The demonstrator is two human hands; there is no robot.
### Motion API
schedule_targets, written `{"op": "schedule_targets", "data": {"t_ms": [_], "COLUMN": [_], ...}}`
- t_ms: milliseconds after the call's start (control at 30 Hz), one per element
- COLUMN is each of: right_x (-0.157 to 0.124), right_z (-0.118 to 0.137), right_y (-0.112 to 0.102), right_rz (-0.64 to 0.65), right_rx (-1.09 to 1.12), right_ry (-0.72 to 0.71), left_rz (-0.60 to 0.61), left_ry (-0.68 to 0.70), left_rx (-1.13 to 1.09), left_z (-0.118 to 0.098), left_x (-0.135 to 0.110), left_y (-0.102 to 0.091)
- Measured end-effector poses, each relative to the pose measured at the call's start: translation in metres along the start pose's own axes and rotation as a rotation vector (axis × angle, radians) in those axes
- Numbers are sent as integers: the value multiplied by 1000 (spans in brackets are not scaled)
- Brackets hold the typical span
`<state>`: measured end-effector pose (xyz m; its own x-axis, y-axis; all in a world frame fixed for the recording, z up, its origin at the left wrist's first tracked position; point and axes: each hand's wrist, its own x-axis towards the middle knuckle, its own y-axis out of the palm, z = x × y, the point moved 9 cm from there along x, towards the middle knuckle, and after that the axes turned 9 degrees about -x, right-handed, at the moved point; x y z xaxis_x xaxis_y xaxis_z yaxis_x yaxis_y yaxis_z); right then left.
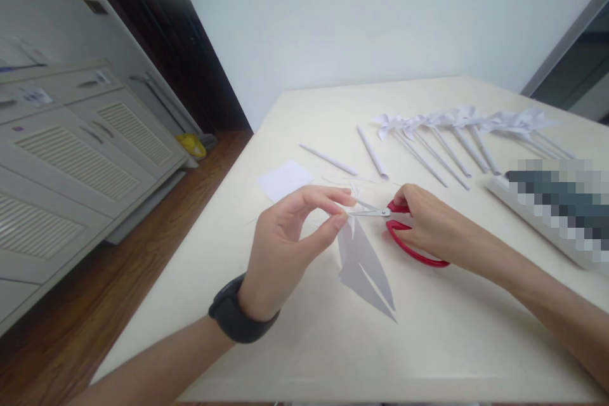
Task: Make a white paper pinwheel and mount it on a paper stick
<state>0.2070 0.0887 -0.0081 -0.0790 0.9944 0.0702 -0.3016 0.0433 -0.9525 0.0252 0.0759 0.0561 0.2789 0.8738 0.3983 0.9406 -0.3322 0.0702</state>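
My left hand (290,241) pinches a small piece of white paper between thumb and fingertips, above the middle of the table. Red-handled scissors (419,255) are gripped in my right hand (431,222), their blades slightly apart and reaching to my left fingertips at the paper. Below the pinch, a slit grey-white paper shape (364,273) with pointed ends shows over the tabletop; I cannot tell whether it is the held paper or its shadow. Behind my left hand lies a flat white paper square (286,181). Thin strips lie near the blades.
Two rolled paper tubes, a thin one (328,159) and a thicker one (373,152), lie behind my hands. Several paper pinwheels (461,117) on paper sticks are lined up at the back right. A long white roll (537,219) rests at the right beside a blurred-out dark object.
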Motion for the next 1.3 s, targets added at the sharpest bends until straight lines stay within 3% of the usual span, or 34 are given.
{"op": "schedule_targets", "data": {"t_ms": [267,500,1300], "right_x": [-3,0,-1], "right_z": [6,4,4], "right_y": [10,11,7], "right_rz": [75,86,135], "right_rx": [-9,-21,-20], "right_ry": [-104,-113,-22], "left_rz": [91,151,150], "left_ry": [-200,-369,-459], "left_rx": [-50,-47,-78], "left_z": [23,41,46], "left_x": [3,1,-3], "left_y": [2,6,8]}}
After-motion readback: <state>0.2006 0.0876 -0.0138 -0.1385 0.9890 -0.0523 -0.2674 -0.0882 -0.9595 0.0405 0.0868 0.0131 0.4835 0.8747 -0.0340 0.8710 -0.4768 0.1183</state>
